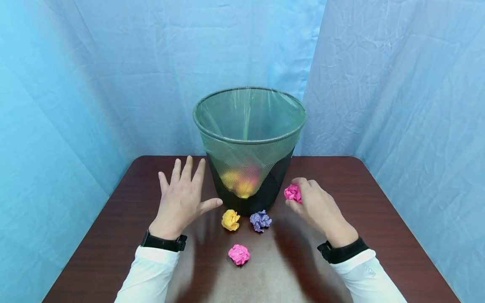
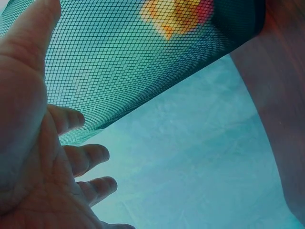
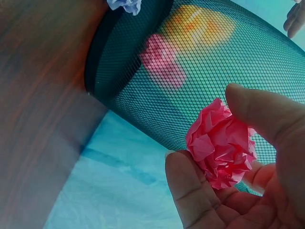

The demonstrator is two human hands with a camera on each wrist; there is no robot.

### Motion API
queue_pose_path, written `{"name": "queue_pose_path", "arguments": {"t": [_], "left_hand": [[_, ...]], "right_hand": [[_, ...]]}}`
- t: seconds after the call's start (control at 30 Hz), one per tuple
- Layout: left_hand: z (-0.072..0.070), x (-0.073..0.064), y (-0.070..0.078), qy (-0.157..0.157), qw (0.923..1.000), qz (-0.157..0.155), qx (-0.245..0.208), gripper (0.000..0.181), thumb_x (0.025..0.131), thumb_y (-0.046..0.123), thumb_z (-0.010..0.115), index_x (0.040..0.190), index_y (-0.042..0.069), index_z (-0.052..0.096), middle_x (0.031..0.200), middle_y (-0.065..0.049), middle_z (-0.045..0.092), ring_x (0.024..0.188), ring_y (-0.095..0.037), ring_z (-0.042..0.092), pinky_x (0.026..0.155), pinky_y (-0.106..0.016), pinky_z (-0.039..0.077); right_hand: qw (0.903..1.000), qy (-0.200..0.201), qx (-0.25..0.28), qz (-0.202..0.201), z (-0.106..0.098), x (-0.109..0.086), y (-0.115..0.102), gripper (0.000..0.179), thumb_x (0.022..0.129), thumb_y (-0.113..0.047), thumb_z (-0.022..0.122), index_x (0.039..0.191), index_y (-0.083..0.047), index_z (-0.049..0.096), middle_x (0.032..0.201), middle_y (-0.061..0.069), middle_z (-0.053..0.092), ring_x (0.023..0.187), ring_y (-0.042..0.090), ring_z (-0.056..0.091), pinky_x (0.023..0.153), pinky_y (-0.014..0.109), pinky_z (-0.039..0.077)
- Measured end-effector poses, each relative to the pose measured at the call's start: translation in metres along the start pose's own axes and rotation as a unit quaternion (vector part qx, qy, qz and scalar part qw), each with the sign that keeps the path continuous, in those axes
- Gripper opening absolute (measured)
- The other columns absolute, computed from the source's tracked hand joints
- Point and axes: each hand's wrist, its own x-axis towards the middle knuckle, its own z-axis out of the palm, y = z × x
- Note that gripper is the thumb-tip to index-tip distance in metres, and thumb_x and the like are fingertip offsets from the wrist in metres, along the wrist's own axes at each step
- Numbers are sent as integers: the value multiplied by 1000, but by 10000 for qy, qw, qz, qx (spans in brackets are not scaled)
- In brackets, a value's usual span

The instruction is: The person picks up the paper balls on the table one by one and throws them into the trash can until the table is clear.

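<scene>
A crumpled pink paper ball is pinched between the thumb and fingers of my right hand, just right of a mesh wastebasket. My left hand is spread with straight fingers on the basket's left side and holds nothing. A green translucent liner lines the basket; yellow and pink paper balls show blurred through its wall. In front of the basket lie a yellow paper ball and a purple one. Nearer to me sits another pink paper ball.
The dark brown table has rounded far corners. Pale blue cloth hangs behind it and along both sides. Each wrist wears a black band over a white sleeve.
</scene>
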Motion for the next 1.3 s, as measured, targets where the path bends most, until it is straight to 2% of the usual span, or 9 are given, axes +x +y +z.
{"name": "queue_pose_path", "arguments": {"t": [0.3,0.47,0.73,1.3], "left_hand": [[-8,7,2,-79,10000,-13,37,115,67,78,66,155,13,30,157,-23,30,142,-48,20,99,-82,16],[-11,9,2,-24,10000,46,52,115,68,78,65,156,13,29,157,-24,30,142,-48,21,99,-82,17],[-15,12,3,-35,10000,63,12,115,69,78,65,156,14,27,157,-24,30,142,-48,20,100,-81,15],[-27,17,5,84,9998,131,79,113,70,78,64,155,12,30,157,-24,29,143,-48,19,100,-81,16]], "right_hand": [[9999,157,-15,45,-10,6,3,62,83,-38,73,130,-4,51,109,16,58,91,27,57,71,48,55],[9996,267,-31,14,-18,11,2,62,83,-36,73,131,-3,51,110,17,58,94,29,56,71,48,55],[9994,341,-11,15,-33,21,2,62,85,-36,71,133,-2,50,112,18,58,100,31,54,73,51,54],[9984,564,-53,66,-70,38,-4,61,88,-39,66,134,-2,50,112,18,58,101,32,53,72,51,52]]}}
